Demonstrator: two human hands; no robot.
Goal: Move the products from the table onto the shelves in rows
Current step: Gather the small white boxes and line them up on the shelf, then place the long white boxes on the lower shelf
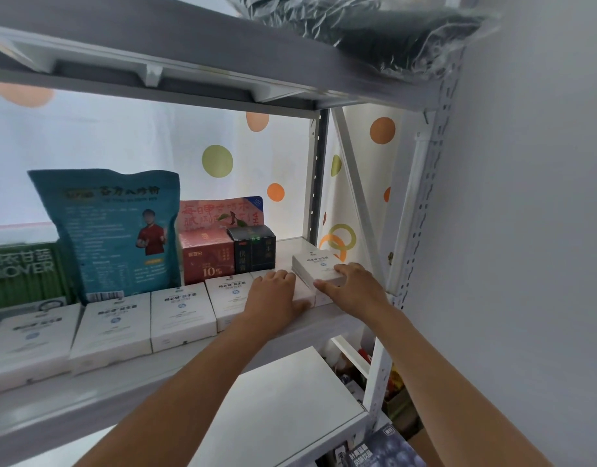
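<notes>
A row of several flat white boxes (182,315) lies along the front of the middle shelf (300,326). My left hand (273,294) rests flat, palm down, on the box at the right end of that row. My right hand (352,284) grips one more white box (315,264), which sits a little higher at the shelf's right end, slightly askew over another white box beneath it.
Behind the row stand a teal pouch (115,230), a red box (206,261), a black box (253,251) and a green box (21,274). The rack's white upright (421,197) and the wall close off the right. A lower shelf (290,399) lies below. A plastic-wrapped dark bundle (391,32) sits above.
</notes>
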